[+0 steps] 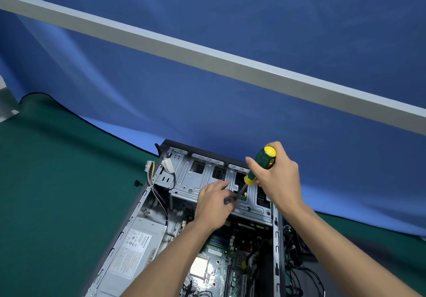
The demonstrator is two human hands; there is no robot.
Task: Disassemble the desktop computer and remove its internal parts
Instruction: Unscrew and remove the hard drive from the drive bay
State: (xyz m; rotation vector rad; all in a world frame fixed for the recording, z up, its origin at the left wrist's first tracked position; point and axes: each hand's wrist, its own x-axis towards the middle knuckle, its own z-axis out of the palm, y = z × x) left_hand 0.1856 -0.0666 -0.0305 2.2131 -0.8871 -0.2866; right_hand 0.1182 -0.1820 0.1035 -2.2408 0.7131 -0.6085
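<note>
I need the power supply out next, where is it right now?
In the head view the power supply sits in the open case's lower left corner, left of the motherboard and below the drive cage.

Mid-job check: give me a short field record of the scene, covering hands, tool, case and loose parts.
right hand: right hand grips the green and yellow screwdriver
left hand: left hand steadies the screwdriver shaft near its tip
work spot: silver metal drive cage, far end of the open grey computer case
still inside: silver power supply box, green motherboard
loose part: small black screw on the green mat
</note>
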